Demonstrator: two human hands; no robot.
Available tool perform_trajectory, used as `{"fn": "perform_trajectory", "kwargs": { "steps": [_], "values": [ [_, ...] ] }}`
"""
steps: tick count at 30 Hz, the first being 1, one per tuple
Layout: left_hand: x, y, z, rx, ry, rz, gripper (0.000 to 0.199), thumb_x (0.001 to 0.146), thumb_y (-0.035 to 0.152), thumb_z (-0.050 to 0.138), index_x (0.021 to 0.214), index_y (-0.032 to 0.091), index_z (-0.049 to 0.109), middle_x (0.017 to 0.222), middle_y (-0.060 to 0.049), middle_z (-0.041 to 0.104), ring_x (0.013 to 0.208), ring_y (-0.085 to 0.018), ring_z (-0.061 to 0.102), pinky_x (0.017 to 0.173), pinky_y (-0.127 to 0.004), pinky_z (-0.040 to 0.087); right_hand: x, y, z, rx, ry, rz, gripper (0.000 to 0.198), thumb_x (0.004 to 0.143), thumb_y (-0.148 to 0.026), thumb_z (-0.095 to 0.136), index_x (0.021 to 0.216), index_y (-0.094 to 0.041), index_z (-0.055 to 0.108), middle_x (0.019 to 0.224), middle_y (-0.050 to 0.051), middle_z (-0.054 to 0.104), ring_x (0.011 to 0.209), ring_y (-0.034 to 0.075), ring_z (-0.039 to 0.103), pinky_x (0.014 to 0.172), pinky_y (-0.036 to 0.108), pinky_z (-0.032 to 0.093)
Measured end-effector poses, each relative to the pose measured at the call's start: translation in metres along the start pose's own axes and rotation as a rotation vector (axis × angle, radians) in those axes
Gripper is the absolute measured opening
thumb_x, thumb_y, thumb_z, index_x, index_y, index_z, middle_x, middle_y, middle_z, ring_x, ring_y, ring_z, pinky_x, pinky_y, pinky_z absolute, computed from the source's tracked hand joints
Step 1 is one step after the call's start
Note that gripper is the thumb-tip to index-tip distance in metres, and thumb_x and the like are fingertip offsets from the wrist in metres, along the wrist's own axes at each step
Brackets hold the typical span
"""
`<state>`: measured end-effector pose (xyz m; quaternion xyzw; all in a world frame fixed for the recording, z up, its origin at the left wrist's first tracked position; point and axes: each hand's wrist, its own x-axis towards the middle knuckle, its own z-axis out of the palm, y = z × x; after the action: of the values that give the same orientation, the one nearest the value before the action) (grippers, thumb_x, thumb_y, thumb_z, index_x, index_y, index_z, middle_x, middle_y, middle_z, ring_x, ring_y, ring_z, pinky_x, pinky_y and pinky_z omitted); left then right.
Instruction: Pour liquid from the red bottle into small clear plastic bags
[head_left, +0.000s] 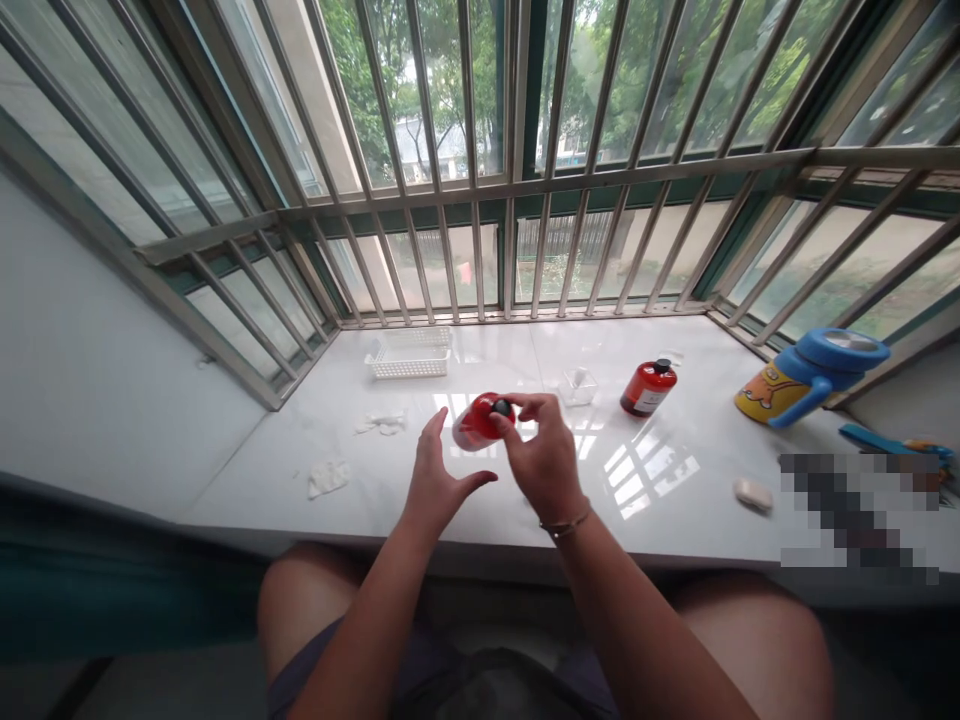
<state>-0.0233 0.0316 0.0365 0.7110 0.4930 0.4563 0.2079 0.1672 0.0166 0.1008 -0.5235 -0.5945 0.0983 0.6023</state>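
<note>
A red bottle (474, 424) with a black cap (501, 407) is in front of me over the white sill. My right hand (545, 452) pinches the cap between thumb and fingers. To the bottle's left, my left hand (436, 480) is open, with thumb and fingers spread apart around its near side and not visibly gripping it. A second red bottle (649, 388) with a black top and a pale label stands further right. Between the two bottles sits a small clear box (578, 387) with something white in it.
A white perforated basket (410, 362) stands at the back left. Crumpled white tissues (328, 479) lie on the left. A blue and yellow mug (799, 380) and a small beige object (753, 496) are on the right. Metal window bars (510, 250) border the sill's back.
</note>
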Motion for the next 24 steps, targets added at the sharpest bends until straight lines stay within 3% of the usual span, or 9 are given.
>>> {"fn": "perform_trajectory", "kwargs": {
  "steps": [3, 6, 10, 13, 17, 20, 24],
  "values": [
    [0.004, -0.025, -0.013, 0.109, 0.039, 0.027, 0.08, 0.09, 0.05, 0.084, 0.157, 0.026, 0.048, 0.164, -0.018, 0.051, 0.158, -0.038, 0.044, 0.132, -0.058, 0.034, 0.023, 0.009, -0.036, -0.06, 0.157, 0.021, 0.028, 0.097, -0.038, 0.074, 0.112, -0.027, 0.054, 0.115, 0.004, 0.075, 0.092, 0.021, 0.069, 0.09, 0.04, 0.058],
    [0.017, -0.064, -0.027, 0.308, 0.032, -0.04, 0.045, 0.104, 0.034, 0.061, 0.147, 0.02, 0.059, 0.158, -0.02, 0.056, 0.155, -0.035, 0.046, 0.133, -0.055, 0.032, 0.037, 0.035, -0.072, -0.209, 0.213, 0.06, 0.031, 0.096, -0.042, 0.073, 0.11, -0.027, 0.051, 0.117, 0.006, 0.076, 0.094, 0.022, 0.07, 0.089, 0.04, 0.056],
    [0.05, -0.112, -0.049, 0.697, -0.098, -0.296, 0.047, 0.1, 0.014, 0.047, 0.145, 0.017, 0.062, 0.164, -0.019, 0.052, 0.159, -0.037, 0.036, 0.134, -0.061, 0.023, 0.037, 0.086, -0.113, -0.55, 0.183, 0.168, 0.03, 0.091, -0.048, 0.069, 0.103, -0.026, 0.053, 0.103, 0.007, 0.074, 0.086, 0.026, 0.066, 0.075, 0.038, 0.048],
    [0.075, -0.136, -0.067, 0.749, -0.118, -0.353, 0.05, 0.096, 0.011, 0.05, 0.145, 0.017, 0.062, 0.168, -0.021, 0.046, 0.162, -0.04, 0.03, 0.131, -0.07, 0.018, 0.028, 0.122, -0.137, -0.69, 0.132, 0.291, 0.031, 0.089, -0.05, 0.066, 0.104, -0.026, 0.054, 0.091, 0.006, 0.069, 0.079, 0.027, 0.062, 0.069, 0.037, 0.041],
    [0.093, -0.153, -0.083, 0.784, -0.179, -0.361, 0.039, 0.094, 0.013, 0.059, 0.132, 0.017, 0.07, 0.163, -0.021, 0.052, 0.16, -0.044, 0.032, 0.127, -0.077, 0.02, 0.015, 0.152, -0.156, -0.707, 0.162, 0.389, 0.034, 0.089, -0.052, 0.066, 0.108, -0.025, 0.056, 0.089, 0.006, 0.069, 0.077, 0.027, 0.061, 0.069, 0.037, 0.04],
    [0.096, -0.158, -0.087, 0.805, -0.21, -0.32, 0.024, 0.098, 0.018, 0.062, 0.12, 0.016, 0.073, 0.157, -0.017, 0.058, 0.159, -0.043, 0.034, 0.126, -0.079, 0.018, 0.011, 0.157, -0.16, -0.681, 0.18, 0.357, 0.039, 0.089, -0.052, 0.067, 0.113, -0.023, 0.058, 0.096, 0.009, 0.071, 0.082, 0.028, 0.063, 0.073, 0.039, 0.043],
    [0.096, -0.159, -0.089, 0.823, -0.194, -0.282, 0.014, 0.098, 0.024, 0.071, 0.107, 0.015, 0.073, 0.15, -0.018, 0.064, 0.155, -0.044, 0.039, 0.125, -0.081, 0.018, 0.005, 0.144, -0.155, -0.692, 0.253, 0.105, 0.033, 0.097, -0.048, 0.062, 0.115, -0.021, 0.059, 0.12, 0.017, 0.072, 0.111, 0.034, 0.065, 0.098, 0.051, 0.049]
  ]
}}
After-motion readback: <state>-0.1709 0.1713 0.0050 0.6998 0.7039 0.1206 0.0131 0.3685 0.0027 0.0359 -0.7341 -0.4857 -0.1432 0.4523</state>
